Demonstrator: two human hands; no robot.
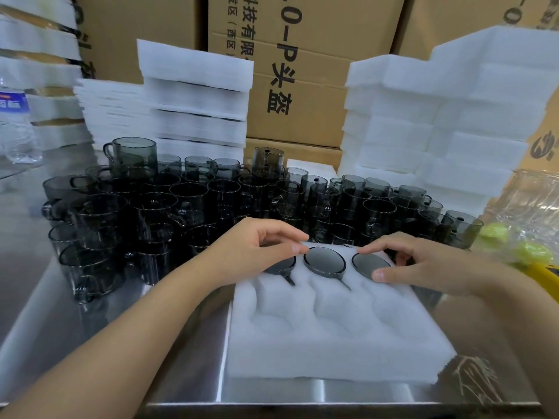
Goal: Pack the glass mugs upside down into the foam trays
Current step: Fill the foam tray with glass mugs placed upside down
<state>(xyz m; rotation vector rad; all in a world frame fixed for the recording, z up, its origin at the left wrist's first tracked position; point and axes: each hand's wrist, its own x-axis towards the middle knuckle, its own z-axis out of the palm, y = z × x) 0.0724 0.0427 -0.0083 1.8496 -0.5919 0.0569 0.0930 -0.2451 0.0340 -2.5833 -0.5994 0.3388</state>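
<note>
A white foam tray (332, 328) lies on the steel table in front of me. Three smoky grey glass mugs stand upside down in its far row: left mug (282, 264), middle mug (324, 260), right mug (367, 263). My left hand (257, 252) curls its thumb and fingers over the far edge of the left mug's base. My right hand (423, 264) pinches the right mug's base between thumb and forefinger. The tray's nearer pockets hold nothing. Behind the tray stands a crowd of several loose mugs (193, 201).
Stacks of white foam trays rise at the back left (193, 95) and back right (438, 116), with cardboard boxes (296, 86) behind. A water bottle (15, 122) stands far left. A clear plastic bag (532, 207) and a yellow object (544, 275) lie at the right.
</note>
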